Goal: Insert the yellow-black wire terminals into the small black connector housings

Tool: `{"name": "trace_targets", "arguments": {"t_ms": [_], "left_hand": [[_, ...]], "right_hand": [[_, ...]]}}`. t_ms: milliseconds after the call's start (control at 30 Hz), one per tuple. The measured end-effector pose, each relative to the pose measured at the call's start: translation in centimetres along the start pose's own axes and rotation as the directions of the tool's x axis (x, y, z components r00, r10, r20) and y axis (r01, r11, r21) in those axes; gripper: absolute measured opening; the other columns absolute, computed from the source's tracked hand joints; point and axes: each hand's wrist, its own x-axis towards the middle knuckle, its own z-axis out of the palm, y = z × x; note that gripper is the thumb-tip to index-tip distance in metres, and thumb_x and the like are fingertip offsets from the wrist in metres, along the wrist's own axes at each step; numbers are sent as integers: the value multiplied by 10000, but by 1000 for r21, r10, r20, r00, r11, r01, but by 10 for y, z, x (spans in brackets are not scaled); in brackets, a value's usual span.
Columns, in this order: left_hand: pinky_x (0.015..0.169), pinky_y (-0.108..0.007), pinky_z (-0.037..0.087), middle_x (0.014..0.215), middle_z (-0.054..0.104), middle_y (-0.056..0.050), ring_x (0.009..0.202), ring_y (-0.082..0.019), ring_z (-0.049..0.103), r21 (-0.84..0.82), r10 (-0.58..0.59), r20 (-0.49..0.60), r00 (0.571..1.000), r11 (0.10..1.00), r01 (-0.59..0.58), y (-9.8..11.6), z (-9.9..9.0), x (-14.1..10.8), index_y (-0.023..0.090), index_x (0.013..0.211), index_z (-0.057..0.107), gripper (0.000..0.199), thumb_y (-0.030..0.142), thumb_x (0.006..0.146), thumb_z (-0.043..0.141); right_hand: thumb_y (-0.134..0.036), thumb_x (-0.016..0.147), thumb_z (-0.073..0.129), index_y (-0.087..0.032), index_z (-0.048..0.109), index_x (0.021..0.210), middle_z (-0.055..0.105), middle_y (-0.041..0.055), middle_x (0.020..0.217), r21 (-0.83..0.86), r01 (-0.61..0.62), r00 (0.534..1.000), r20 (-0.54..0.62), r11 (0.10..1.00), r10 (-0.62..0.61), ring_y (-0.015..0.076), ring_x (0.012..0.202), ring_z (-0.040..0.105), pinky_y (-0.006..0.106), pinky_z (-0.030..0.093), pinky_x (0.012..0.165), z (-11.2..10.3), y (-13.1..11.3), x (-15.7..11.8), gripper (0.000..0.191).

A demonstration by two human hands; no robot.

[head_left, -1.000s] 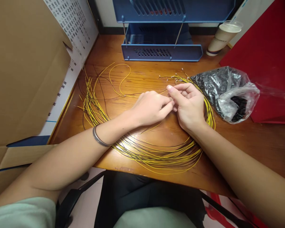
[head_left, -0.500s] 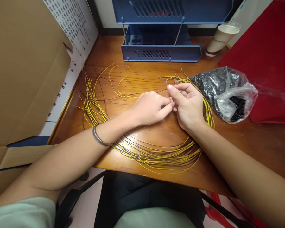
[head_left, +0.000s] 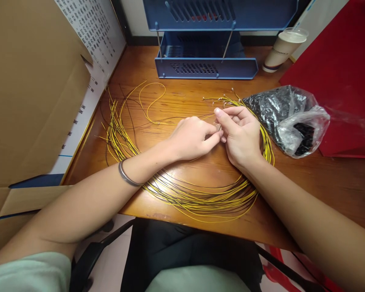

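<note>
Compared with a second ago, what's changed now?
The loose yellow loop has changed shape, its lower bend moving left. Less of the wire tail below the left hand shows. Neither it nor the right hand visibly changed grip. Bundle, bag and cup stayed put.

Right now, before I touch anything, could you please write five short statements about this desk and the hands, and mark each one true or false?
1. The left hand and the right hand are close together. True.
2. Both forearms are bare. False: the left forearm has a bangle.
3. Yellow and dark wires lie in a curve on the desk. True.
4. A bag lies to the right of the right hand. True.
5. The right hand is inside the bag. False: it is outside the bag, beside the left hand.
</note>
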Motion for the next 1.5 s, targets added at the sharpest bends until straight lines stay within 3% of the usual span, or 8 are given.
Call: {"name": "trace_targets", "arguments": {"t_ms": [200, 433, 633, 900, 1233, 1400, 1500], "left_hand": [[575, -297, 275, 604, 686, -27, 490, -118, 418, -39, -23, -59, 998, 999, 21, -1, 0, 0, 193, 708, 764, 385, 312, 952, 492], [547, -285, 271, 515, 601, -10, 476, -103, 377, -136, -40, 29, 999, 990, 44, 2, 0, 1, 171, 582, 690, 456, 379, 957, 536], [590, -257, 386, 644, 722, -33, 561, -126, 562, -241, -89, 19, 996, 966, 90, 3, 2, 0, 173, 709, 770, 401, 334, 980, 523], [611, -233, 430, 686, 762, -32, 593, -116, 628, -316, -80, -6, 997, 946, 74, 3, 4, 1, 157, 694, 763, 403, 299, 988, 527], [698, -218, 498, 697, 772, -20, 633, -104, 679, -445, -59, 1, 998, 894, 53, 5, 3, 1, 140, 736, 753, 329, 207, 978, 541], [701, -214, 491, 709, 776, -20, 641, -99, 678, -458, -75, 8, 997, 886, 70, 3, 4, 2, 137, 738, 753, 323, 212, 980, 553], [690, -221, 487, 714, 773, -24, 646, -106, 669, -455, -75, 13, 997, 888, 72, 2, 5, 3, 135, 738, 746, 322, 248, 979, 565]], "right_hand": [[-514, 687, 893, -252, 589, 806, 606, -6, 749, -5, 19, 997, 71, 1000, -19, 154, 702, 617, 313, 527, 621, 1, 0, -1, 418], [-512, 675, 885, -244, 585, 820, 612, -2, 776, -11, 23, 1000, -7, 1000, -23, 144, 725, 615, 288, 520, 619, 0, -1, 1, 428], [-510, 649, 905, -251, 599, 811, 607, -21, 710, 34, -27, 1000, 8, 999, 26, 113, 569, 532, 266, 431, 473, 2, -4, -1, 432], [-554, 686, 888, -265, 558, 838, 572, -44, 671, 18, -13, 998, 58, 1000, 12, 96, 480, 485, 264, 397, 398, 1, -2, -2, 465], [-550, 726, 872, -287, 489, 866, 592, -46, 704, 3, 5, 1000, 14, 1000, -5, 114, 476, 510, 275, 383, 373, 0, 3, -2, 485], [-536, 741, 866, -309, 557, 997, 562, -63, 649, -26, -13, 1000, 16, 1000, 14, 138, 487, 510, 295, 420, 416, -2, 2, -3, 460], [-502, 758, 854, -290, 653, 955, 589, -47, 671, -10, 2, 1000, 22, 1000, -1, 120, 506, 509, 273, 403, 424, -3, 0, -3, 353]]}}
